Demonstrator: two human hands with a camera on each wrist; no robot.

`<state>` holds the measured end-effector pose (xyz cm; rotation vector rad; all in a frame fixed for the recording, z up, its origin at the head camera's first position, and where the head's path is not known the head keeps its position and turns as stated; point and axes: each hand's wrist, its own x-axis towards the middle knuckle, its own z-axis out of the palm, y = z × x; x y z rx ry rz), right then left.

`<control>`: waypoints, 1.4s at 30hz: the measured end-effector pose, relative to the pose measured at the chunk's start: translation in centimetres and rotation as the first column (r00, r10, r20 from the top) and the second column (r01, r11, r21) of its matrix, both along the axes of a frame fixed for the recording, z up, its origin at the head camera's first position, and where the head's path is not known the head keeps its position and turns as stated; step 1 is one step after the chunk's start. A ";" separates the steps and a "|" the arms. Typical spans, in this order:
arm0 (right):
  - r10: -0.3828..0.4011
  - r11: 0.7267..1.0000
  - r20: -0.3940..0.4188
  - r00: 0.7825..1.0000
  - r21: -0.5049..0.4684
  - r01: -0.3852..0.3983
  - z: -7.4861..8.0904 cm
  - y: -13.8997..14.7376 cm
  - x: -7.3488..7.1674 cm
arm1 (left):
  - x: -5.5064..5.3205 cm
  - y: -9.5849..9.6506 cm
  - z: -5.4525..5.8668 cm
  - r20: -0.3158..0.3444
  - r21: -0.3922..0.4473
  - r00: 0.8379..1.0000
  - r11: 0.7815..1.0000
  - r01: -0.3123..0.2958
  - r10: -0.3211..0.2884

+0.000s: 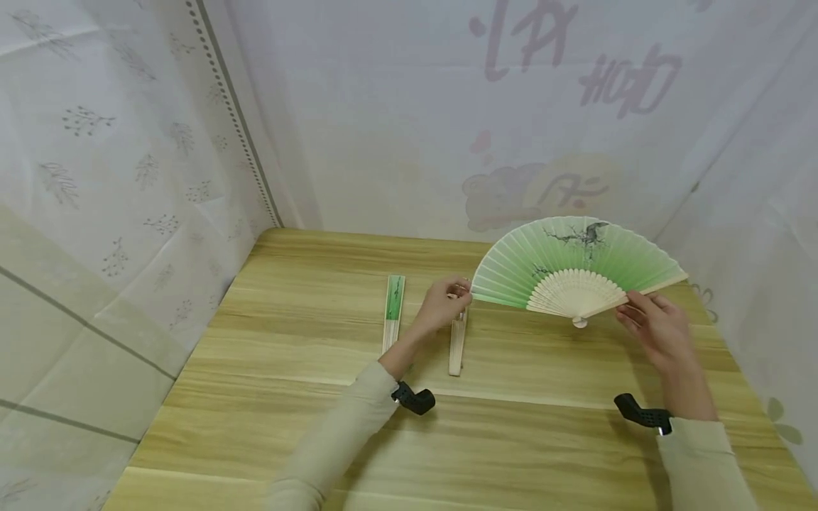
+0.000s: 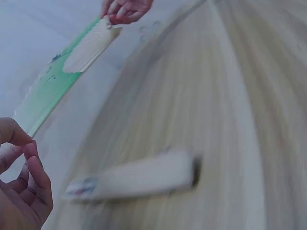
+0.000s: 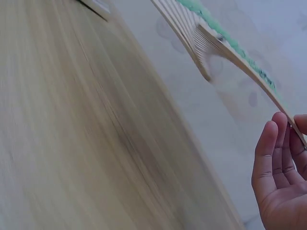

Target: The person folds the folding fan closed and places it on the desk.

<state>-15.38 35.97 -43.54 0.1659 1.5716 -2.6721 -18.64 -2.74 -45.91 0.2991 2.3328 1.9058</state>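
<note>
A green-and-white folding fan [image 1: 578, 245] with pale ribs and a dark branch print is spread wide above the table's far right part. My left hand [image 1: 439, 306] pinches its left edge between thumb and fingertips, also plain in the left wrist view. At the opposite edge, my right hand [image 1: 664, 333] pinches the outer rib; the right wrist view shows the fan [image 3: 240, 60] nearly edge-on. Below my left hand lies a folded pale fan [image 1: 456, 348], its upper end partly hidden. Left of that lies a folded fan with a green panel [image 1: 395, 298], its lower end behind my wrist.
The wooden table [image 1: 255, 355] reaches back to a printed cloth wall [image 1: 371, 142]. Patterned cloth [image 1: 128, 213] also hangs along the left and right sides. A black camera mount [image 1: 414, 399] sits on my left wrist, another mount [image 1: 642, 414] on my right.
</note>
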 end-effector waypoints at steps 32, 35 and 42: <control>0.120 0.987 -0.059 0.991 0.115 -0.113 -2.7 -12.9 -2.9 | 0.9 -14.3 0.3 0.059 0.087 0.964 0.960 -0.265 0.260; 0.113 0.989 -0.058 0.992 0.103 -0.107 -3.2 -13.4 -2.9 | 0.8 -14.6 0.3 0.075 0.090 0.960 0.957 -0.276 0.270; 0.100 0.990 -0.053 0.994 0.107 -0.094 -4.4 -13.5 -3.2 | 0.6 -14.0 -0.3 0.098 0.119 0.940 0.934 -0.338 0.328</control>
